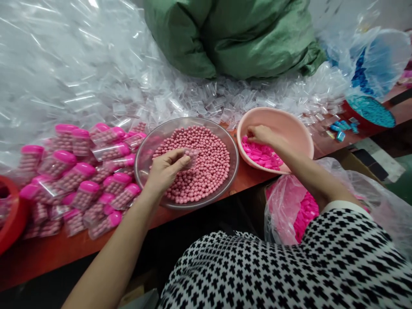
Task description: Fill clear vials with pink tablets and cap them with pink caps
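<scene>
My left hand pinches a small clear plastic container between thumb and fingers. It holds the container over a steel basin of round pink beads. Some pink shows through the container's clear wall. To the right, my right hand reaches into a peach-coloured bowl, its fingers bent together at a heap of bright pink caps. Whatever lies between those fingertips is hidden. Filled containers with pink caps are piled left of the basin.
Behind the basin spreads a heap of clear containers under a large green sack. A red tub stands at the far left. On the right are a container of blue pieces and a plastic bag of pink caps below the table edge.
</scene>
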{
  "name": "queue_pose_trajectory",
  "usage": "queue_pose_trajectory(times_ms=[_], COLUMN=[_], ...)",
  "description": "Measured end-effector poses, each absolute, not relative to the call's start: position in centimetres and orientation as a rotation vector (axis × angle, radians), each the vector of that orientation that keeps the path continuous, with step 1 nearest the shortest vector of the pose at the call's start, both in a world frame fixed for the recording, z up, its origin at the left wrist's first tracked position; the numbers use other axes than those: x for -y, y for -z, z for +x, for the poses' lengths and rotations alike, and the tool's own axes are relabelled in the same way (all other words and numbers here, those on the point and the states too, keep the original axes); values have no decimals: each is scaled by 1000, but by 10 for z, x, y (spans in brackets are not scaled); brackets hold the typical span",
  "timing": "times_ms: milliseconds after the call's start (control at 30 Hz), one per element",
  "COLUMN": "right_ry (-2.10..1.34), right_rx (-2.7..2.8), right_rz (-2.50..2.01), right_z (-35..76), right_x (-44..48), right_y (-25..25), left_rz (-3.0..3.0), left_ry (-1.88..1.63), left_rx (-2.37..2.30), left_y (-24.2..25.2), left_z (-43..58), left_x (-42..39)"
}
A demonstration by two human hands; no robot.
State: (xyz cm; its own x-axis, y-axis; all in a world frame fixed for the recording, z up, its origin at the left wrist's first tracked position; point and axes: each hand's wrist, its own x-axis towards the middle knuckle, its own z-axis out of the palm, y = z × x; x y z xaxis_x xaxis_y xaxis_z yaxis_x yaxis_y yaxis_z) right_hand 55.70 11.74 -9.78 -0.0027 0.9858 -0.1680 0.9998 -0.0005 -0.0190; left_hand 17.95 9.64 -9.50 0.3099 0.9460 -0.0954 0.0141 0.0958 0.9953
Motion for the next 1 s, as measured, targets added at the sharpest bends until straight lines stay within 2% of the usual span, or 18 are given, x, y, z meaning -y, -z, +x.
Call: queue_pose_trajectory(times_ms=[167, 233, 333, 400, 533, 800, 1000], right_ry=[166, 349, 966, 1059, 853, 547, 165], right_rx=[-2372, -2678, -3103, -3204, -3349, -3422, -3481], right_rz=[2432, 2560, 2200, 1891, 1525, 1452, 1318], right_z=[555, 530, 470, 429, 386, 387, 379], right_x=[-111, -104, -87, -78, -76, -75, -68], right_y=[84, 73, 54, 47, 52, 61, 67], left_rz=[1285, 1309, 1402, 1501, 1685, 1834, 2050], left_ry=[-957, -942, -950, -969, -1004, -1128, -1170], left_rx=[-966, -940, -924, -929, -919, -893, -886], left_y=[91, 93, 99, 101, 100, 100, 104], left_z=[178, 178, 178, 176, 171, 172, 173], left_x=[-89, -87, -87, -87, -84, -78, -76])
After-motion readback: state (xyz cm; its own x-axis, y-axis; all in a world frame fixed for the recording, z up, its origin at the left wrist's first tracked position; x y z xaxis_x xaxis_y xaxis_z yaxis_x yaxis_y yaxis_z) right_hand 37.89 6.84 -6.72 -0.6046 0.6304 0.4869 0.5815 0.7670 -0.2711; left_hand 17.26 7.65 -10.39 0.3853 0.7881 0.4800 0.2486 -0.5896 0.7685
